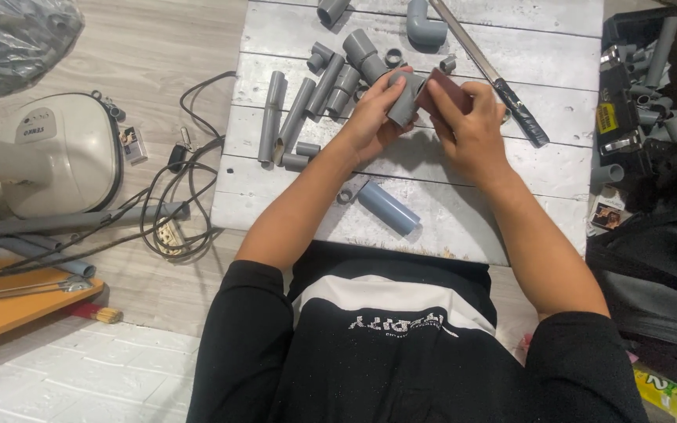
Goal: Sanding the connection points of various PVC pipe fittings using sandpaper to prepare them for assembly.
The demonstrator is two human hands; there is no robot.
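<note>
A short grey pipe piece [403,100] is held above the white board [464,211] by the left hand [370,117], fingers wrapped around it. A dark red block [444,90] is gripped by the right hand [472,129], touching the pipe.

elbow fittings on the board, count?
1: a grey elbow fitting at the white board's far edge, beside the hacksaw. Others may hide in the pipe pile.

yellow label [606,117] on black toolbox, right | grey plastic bag [17,35], top left | yellow-green packet [664,389], bottom right
</note>
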